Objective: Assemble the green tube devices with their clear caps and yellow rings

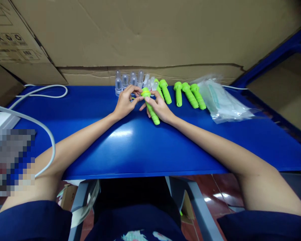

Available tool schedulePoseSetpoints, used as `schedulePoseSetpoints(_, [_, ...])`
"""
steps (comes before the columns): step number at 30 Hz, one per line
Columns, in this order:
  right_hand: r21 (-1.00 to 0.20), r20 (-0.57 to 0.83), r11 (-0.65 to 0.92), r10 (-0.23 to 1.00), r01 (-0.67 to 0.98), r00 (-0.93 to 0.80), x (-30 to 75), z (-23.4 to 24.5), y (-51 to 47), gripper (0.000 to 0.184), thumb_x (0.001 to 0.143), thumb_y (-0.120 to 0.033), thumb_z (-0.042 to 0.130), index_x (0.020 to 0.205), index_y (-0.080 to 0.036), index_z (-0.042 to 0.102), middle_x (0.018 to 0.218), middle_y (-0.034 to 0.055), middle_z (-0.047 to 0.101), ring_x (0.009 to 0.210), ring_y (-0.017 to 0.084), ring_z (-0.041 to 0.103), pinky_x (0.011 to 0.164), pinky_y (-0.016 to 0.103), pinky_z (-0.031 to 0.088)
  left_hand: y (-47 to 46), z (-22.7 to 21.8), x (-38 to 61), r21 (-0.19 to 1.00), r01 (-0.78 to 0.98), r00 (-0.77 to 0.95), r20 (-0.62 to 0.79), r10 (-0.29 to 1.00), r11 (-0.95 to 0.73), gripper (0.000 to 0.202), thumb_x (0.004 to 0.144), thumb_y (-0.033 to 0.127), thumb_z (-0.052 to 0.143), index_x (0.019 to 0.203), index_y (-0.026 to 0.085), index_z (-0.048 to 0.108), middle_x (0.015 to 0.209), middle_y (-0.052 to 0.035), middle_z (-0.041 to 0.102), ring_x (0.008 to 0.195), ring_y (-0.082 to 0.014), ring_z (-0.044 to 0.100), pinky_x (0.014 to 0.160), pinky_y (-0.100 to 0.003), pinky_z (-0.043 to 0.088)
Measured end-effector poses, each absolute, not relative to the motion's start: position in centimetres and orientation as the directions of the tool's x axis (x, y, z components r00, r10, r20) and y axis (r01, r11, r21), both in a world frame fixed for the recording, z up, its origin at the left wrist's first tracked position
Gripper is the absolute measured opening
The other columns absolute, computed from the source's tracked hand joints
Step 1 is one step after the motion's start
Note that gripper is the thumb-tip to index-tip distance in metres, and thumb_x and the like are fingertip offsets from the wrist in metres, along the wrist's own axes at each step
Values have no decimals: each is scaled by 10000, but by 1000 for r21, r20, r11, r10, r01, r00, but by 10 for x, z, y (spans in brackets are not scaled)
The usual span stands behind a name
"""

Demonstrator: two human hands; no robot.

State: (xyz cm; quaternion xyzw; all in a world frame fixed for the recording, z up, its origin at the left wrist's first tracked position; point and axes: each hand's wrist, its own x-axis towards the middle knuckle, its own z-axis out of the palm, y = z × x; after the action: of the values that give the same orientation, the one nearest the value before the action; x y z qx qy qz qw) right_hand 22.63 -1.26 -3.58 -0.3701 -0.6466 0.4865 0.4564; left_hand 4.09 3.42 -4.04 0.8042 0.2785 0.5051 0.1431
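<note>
A lime-green ridged handle with a wider head and a yellow band round it is held over the table, tilted with its narrow end toward me. My right hand is wrapped round its upper part, thumb on top. From the left side, my left hand pinches the head near the yellow band with thumb and fingertips. Just behind my hands stand several clear plastic bottle-shaped pieces, partly hidden by my fingers. More green handles lie to the right, among them one close behind my right hand and another farther right.
Clear plastic bags lie at the right of the blue table. A cardboard wall stands along the back edge. On the left, a white cable loops over my forearm, near a white power strip and a blurred-out object.
</note>
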Motion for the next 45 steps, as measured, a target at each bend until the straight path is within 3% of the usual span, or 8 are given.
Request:
schedulePoseSetpoints(6, [-962, 221, 258, 924, 83, -312, 227, -40, -10, 544, 862, -551, 736, 1080, -290, 311, 683, -91, 660, 387, 121, 531, 355, 260, 461, 36, -41, 40, 512, 318, 345, 722, 600, -798, 327, 938, 493, 686, 1025, 178, 670, 1011, -70, 722, 843, -161, 670, 687, -265, 510])
schedulePoseSetpoints(12, [-959, 235, 272, 920, 78, -314, 228, -41, -9, 533, 869, -544, 721, 1090, -287, 310, 705, -72, 657, 395, 124, 534, 357, 269, 466, 34, -42, 42, 483, 309, 404, 714, 572, -820, 32, 904, 205, 684, 919, 178, 674, 906, -38, 726, 817, -154, 664, 726, -267, 516])
schedulePoseSetpoints(16, [-954, 259, 293, 913, 64, -316, 228, -41, -9, 528, 875, -571, 713, 1084, -297, 312, 742, -68, 672, 401, 118, 529, 354, 270, 462, 31, -40, 42, 419, 278, 467, 728, 503, -865, 82, 879, 98, 643, 880, 174, 675, 879, -37, 716, 818, -161, 669, 777, -291, 535])
schedulePoseSetpoints(20, [-951, 268, 301, 916, 68, -299, 227, -41, -10, 528, 884, -578, 701, 1113, -298, 317, 710, -72, 663, 405, 129, 532, 365, 274, 465, 32, -41, 43, 426, 300, 416, 747, 519, -853, 13, 920, 185, 659, 908, 180, 657, 893, -43, 707, 816, -165, 668, 768, -299, 541])
schedulePoseSetpoints(24, [-946, 272, 312, 913, 88, -304, 227, -42, -10, 522, 912, -585, 665, 1154, -291, 308, 715, -62, 665, 412, 128, 535, 382, 268, 470, 36, -43, 43, 446, 311, 332, 776, 536, -839, 201, 954, 377, 674, 1013, 189, 637, 993, -60, 703, 837, -169, 674, 722, -292, 532])
schedulePoseSetpoints(29, [-903, 348, 410, 874, 127, -340, 230, -48, -9, 557, 973, -575, 585, 1310, -287, 248, 905, -6, 719, 448, 104, 543, 410, 255, 487, 38, -44, 41, 430, 332, 323, 784, 530, -839, 327, 971, 504, 633, 1057, 188, 626, 1036, -66, 697, 883, -177, 681, 748, -299, 534])
schedulePoseSetpoints(34, [-850, 410, 497, 833, 176, -370, 230, -49, -11, 531, 1000, -600, 538, 1298, -273, 244, 975, 44, 722, 539, 114, 599, 465, 247, 502, 36, -43, 41, 439, 329, 338, 772, 538, -836, 302, 984, 474, 618, 1055, 182, 640, 1030, -66, 707, 871, -173, 686, 740, -295, 534])
schedulePoseSetpoints(45, [-874, 385, 466, 836, 136, -392, 228, -41, -15, 469, 972, -490, 622, 1184, -277, 262, 793, -41, 673, 489, 117, 601, 431, 238, 497, 37, -42, 41, 465, 310, 361, 749, 556, -829, 236, 963, 396, 674, 1020, 168, 666, 989, -52, 716, 824, -140, 667, 664, -244, 502])
